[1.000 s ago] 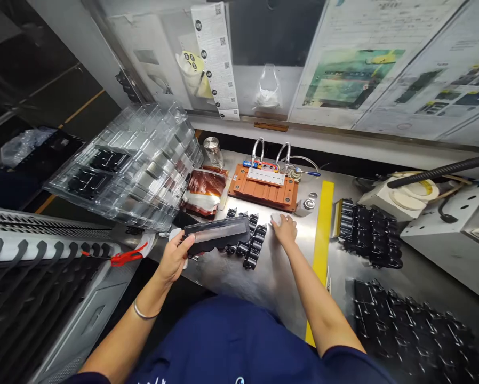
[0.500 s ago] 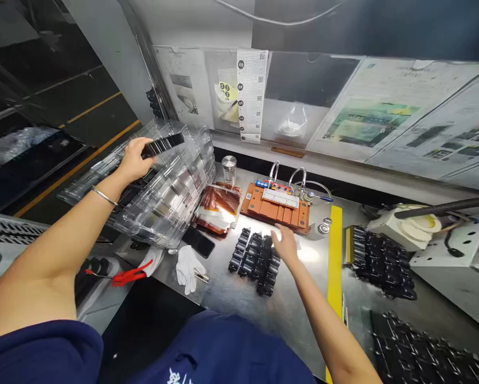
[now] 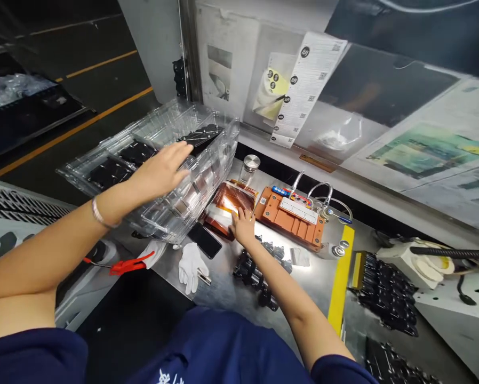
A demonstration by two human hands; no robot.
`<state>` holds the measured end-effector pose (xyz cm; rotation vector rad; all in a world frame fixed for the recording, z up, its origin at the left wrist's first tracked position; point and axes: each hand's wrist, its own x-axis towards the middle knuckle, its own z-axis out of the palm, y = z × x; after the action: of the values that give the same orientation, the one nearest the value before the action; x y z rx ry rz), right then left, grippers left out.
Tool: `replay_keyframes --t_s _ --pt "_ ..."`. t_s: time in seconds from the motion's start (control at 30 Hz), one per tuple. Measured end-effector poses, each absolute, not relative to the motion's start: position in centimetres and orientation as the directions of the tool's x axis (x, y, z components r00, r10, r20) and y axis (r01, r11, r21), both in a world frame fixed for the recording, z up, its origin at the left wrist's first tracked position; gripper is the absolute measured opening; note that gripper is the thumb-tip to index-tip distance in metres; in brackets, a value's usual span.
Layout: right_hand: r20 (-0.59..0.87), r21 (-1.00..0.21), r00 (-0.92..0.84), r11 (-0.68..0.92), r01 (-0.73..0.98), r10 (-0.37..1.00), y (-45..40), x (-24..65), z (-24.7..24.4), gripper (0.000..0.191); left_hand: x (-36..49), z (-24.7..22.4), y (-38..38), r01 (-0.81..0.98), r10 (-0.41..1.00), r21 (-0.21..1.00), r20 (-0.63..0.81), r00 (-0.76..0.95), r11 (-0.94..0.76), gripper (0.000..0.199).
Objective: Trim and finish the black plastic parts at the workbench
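Reaching left, we keep our left hand (image 3: pixel 165 168) open over the clear tray (image 3: pixel 155 127), and it seems to grip nothing. Three black parts (image 3: pixel 201 137) lie in the tray, so those look done. Our right hand (image 3: pixel 243 226) touches the brown sheets (image 3: pixel 231 196), fingers bent; we cannot tell if it pinches one. More black parts lie near the middle and right of the yellow strip (image 3: pixel 341 282), so many seem left.

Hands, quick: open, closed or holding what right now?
Left hand: open, by a black molded part in the clear tray.
Right hand: at the amber film; grip unclear.
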<state>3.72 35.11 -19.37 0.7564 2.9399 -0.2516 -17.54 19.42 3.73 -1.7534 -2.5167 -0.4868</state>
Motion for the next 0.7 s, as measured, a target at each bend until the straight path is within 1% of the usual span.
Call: replay_keyframes --t_s 0.07,0.1,0.13,0.17,0.2,0.23,0.27,0.3,0.33,0.37,0.4,0.43,0.47,0.5,0.57,0.63,0.7 --pt "-0.118 -0.129 -0.877 0.868 0.479 0.466 35.2 3.7 -19.4 0.047 -13.8 3.6 18.3 0.928 0.929 0.344 0.277 -0.244 0.142 0.05" --pt "-0.113 -0.129 -0.883 0.874 0.469 0.456 35.1 3.8 -19.5 0.044 -11.8 2.8 17.8 0.904 0.935 0.422 0.288 -0.205 0.069 0.044" --pt "-0.11 -0.131 -0.89 0.881 0.455 0.443 35.1 3.9 -19.5 0.041 -10.0 1.6 17.5 0.858 0.941 0.513 0.277 -0.193 0.025 0.039" --pt "-0.109 -0.135 -0.896 0.887 0.442 0.43 35.1 3.9 -19.5 0.038 -8.5 -0.2 17.3 0.79 0.95 0.612 0.233 -0.21 0.024 0.034" --pt "-0.108 -0.145 -0.901 0.89 0.432 0.42 35.1 3.9 -19.4 0.035 -7.4 -2.4 17.3 0.7 0.953 0.708 0.141 -0.27 0.094 0.03" --pt "-0.105 -0.162 -0.902 0.888 0.431 0.419 35.1 4.0 -19.3 0.033 -6.6 -4.7 17.6 0.574 0.941 0.791 -0.009 -0.337 0.213 0.027" --pt "-0.098 -0.186 -0.898 0.879 0.439 0.428 35.2 4.0 -19.2 0.033 -6.2 -7.1 18.0 0.413 0.902 0.842 -0.181 -0.391 0.347 0.025" --pt "-0.082 -0.214 -0.892 0.867 0.451 0.444 35.3 4.2 -18.9 0.034 -6.1 -9.3 18.5 0.2 0.827 0.855 -0.363 -0.429 0.479 0.028" --pt "-0.055 -0.243 -0.886 0.855 0.459 0.46 35.4 4.4 -18.7 0.034 -6.2 -11.2 19.1 -0.054 0.716 0.83 -0.509 -0.477 0.555 0.031" --pt "-0.019 -0.271 -0.882 0.847 0.457 0.47 35.4 4.7 -18.4 0.034 -6.4 -12.7 19.8 -0.288 0.627 0.786 -0.612 -0.482 0.547 0.035" --pt "0.02 -0.294 -0.884 0.848 0.441 0.467 35.5 5.2 -18.1 0.033 -6.8 -13.7 20.4 -0.484 0.555 0.728 -0.685 -0.472 0.486 0.038" --pt "0.054 -0.312 -0.892 0.856 0.413 0.45 35.5 5.7 -17.9 0.032 -7.1 -14.4 21.0 -0.619 0.515 0.678 -0.722 -0.462 0.396 0.039" --pt "0.077 -0.327 -0.903 0.867 0.377 0.422 35.5 6.3 -17.7 0.03 -7.3 -14.7 21.5 -0.692 0.51 0.648 -0.732 -0.451 0.317 0.038" --pt "0.087 -0.34 -0.917 0.876 0.341 0.39 35.5 7.0 -17.5 0.029 -7.5 -14.9 22.0 -0.722 0.52 0.637 -0.728 -0.447 0.27 0.035" --pt "0.08 -0.373 -0.933 0.879 0.298 0.351 35.3 8.2 -17.3 0.026 -7.6 -15.1 22.8 -0.702 0.55 0.664 -0.699 -0.458 0.259 0.026" --pt "0.084 -0.431 -0.923 0.849 0.306 0.376 35.1 9.1 -17.1 0.024 -7.0 -15.2 23.3 -0.629 0.589 0.726 -0.646 -0.486 0.278 0.026" --pt "0.128 -0.519 -0.885 0.791 0.324 0.447 34.7 9.6 -16.6 0.026 -6.0 -15.3 23.6 -0.523 0.651 0.804 -0.561 -0.511 0.282 0.028"
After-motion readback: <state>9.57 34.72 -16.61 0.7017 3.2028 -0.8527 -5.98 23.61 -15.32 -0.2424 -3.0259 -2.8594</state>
